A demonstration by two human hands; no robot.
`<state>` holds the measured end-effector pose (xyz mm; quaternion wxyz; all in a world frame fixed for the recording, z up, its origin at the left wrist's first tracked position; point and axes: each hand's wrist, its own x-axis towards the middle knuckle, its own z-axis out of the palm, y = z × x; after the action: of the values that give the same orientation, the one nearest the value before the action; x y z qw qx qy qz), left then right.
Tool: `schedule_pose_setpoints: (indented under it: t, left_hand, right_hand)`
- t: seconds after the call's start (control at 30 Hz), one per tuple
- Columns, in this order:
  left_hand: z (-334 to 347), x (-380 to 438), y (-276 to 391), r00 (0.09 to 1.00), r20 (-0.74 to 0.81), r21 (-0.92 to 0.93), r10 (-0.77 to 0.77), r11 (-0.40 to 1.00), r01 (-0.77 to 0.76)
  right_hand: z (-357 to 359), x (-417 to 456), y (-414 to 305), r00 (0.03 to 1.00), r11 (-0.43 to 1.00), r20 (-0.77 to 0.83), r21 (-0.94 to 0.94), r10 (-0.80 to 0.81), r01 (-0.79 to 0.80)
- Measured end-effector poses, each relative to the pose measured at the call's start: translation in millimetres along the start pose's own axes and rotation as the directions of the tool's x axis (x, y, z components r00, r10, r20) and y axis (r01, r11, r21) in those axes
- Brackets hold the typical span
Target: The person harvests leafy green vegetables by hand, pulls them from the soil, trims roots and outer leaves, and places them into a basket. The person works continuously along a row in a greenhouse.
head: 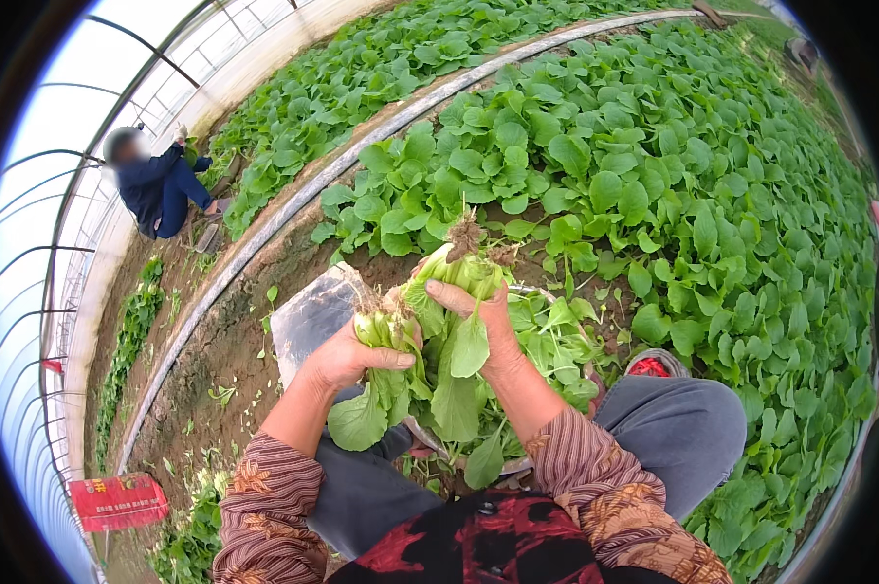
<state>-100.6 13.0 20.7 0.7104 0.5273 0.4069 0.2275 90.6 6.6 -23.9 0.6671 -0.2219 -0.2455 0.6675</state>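
My left hand [355,355] is closed round a bunch of leafy greens [385,326], its soil-covered roots up and its leaves hanging down. Just to the right, my right hand [476,296] grips a second bunch of greens [450,274], with brown roots and soil at its top. The two bunches are close together in front of me; whether they touch is hard to tell. Below them, between my knees, more loose greens [556,350] lie in a round container [428,438] whose rim partly shows.
Dense greens [666,182] grow ahead and right. A pale hose or pipe [293,201] curves along the bed. A grey sheet-like object [308,314] lies beyond my left hand. A person [166,179] sits at the left. Cut greens [191,533] and a red bag [118,502] are lower left.
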Motion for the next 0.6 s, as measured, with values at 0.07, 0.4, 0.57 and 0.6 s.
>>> schedule_pose_setpoints:
  t: [0.07, 0.4, 0.57, 0.6]
  left_hand:
    - [-4, -6, -4, 0.994, 0.099, 0.040, -0.051, 0.998, 0.048]
    - [21, 1, -20, 1.000, 0.014, 0.256, -0.008, 0.967, 0.005]
    - [20, -4, -15, 1.000, 0.016, 0.342, -0.005, 0.940, -0.001]
    - [15, -3, -20, 0.999, 0.033, 0.346, -0.002, 0.938, -0.009]
  right_hand:
    - [6, -2, -1, 1.000, 0.997, -0.029, 0.071, 0.000, 0.002]
    - [-14, 3, 39, 0.993, 0.940, 0.079, 0.324, 0.087, -0.109]
    - [-42, 18, 42, 0.987, 0.885, 0.142, 0.447, 0.071, -0.128]
    - [-43, 20, 41, 0.991, 0.876, 0.114, 0.468, 0.070, -0.116]
